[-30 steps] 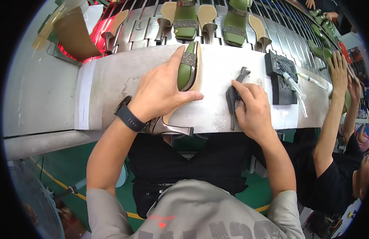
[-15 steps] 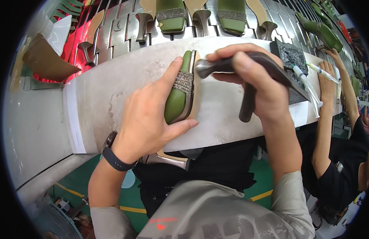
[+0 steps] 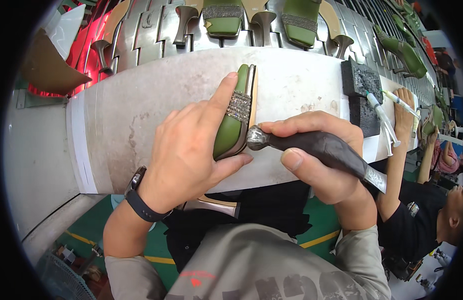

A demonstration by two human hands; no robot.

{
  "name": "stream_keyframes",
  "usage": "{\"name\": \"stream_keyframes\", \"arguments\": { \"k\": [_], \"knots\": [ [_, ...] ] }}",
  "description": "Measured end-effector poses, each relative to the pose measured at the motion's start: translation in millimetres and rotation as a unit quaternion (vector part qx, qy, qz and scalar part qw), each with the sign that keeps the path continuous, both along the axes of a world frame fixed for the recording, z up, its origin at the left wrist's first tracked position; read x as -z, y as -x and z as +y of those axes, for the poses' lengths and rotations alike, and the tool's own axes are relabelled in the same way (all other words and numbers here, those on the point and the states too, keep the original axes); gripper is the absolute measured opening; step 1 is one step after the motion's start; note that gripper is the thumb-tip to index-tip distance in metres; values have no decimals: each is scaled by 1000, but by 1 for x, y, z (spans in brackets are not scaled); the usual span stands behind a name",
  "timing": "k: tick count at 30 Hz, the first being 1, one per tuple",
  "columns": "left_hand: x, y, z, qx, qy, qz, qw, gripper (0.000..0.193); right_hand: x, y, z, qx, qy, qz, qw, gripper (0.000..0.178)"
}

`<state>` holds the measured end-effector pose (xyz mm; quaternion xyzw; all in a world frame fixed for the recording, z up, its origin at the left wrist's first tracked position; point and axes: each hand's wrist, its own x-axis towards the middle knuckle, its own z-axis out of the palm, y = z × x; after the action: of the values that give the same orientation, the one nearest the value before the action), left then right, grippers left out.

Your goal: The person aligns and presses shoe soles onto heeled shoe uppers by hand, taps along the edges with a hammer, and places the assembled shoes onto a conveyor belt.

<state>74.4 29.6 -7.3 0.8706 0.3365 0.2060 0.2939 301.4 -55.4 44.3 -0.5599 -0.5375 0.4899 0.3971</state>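
My left hand [image 3: 184,142] wraps round a green heeled shoe [image 3: 226,137], with its sparkling strap [image 3: 239,106] upward and its pale sole turned to the right. The index finger stretches along the upper and the thumb presses near the toe end. Beneath my left wrist, past the table edge, the shoe's metallic heel [image 3: 216,206] shows. My right hand [image 3: 331,150] grips a dark cobbler's hammer [image 3: 316,150] by its head. Its round metal face is at the sole's edge, touching or very near it. The hammer's handle is hidden now.
The pale worktable [image 3: 141,100] has a metal slat conveyor [image 3: 164,30] behind it, carrying green shoes [image 3: 224,22] and soles with heels. Black foam blocks [image 3: 361,82] and syringes [image 3: 381,112] lie at the right. A co-worker's hand [image 3: 404,102] rests just beyond. Brown sheet [image 3: 51,65] stands left.
The hammer has moved down along the sole toward the end nearest me, and my right hand has turned it so its tail points lower right. The shoe has shifted slightly right.
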Motion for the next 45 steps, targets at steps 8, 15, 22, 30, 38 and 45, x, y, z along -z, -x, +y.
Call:
{"name": "stream_keyframes", "arguments": {
  "k": [8, 15, 22, 30, 38, 45],
  "knots": [
    [-9, 4, 0, 12, 2, 47, 999, 119, 13, -4, 42, 35, -116, -4, 993, 18],
    [-1, 8, 3, 11, 17, 0, 1000, 117, 11, -9, 89, 101, -23, 59, 993, 26],
    [6, 14, -2, -3, -16, -18, 1000, 115, -3, 12, 22, 33, -57, -62, 996, 26],
    [1, 20, -2, 2, 2, 16, 1000, 115, -3, 21, 27, 33, -105, -126, 986, 23],
    [5, 19, -3, -7, -17, 13, 1000, 113, 0, 8, 62, 61, -20, 20, 998, 31],
    [10, 18, -4, -15, -15, -9, 1000, 109, 2, 29, 0, -30, -204, -207, 956, 29]
  ]
}}
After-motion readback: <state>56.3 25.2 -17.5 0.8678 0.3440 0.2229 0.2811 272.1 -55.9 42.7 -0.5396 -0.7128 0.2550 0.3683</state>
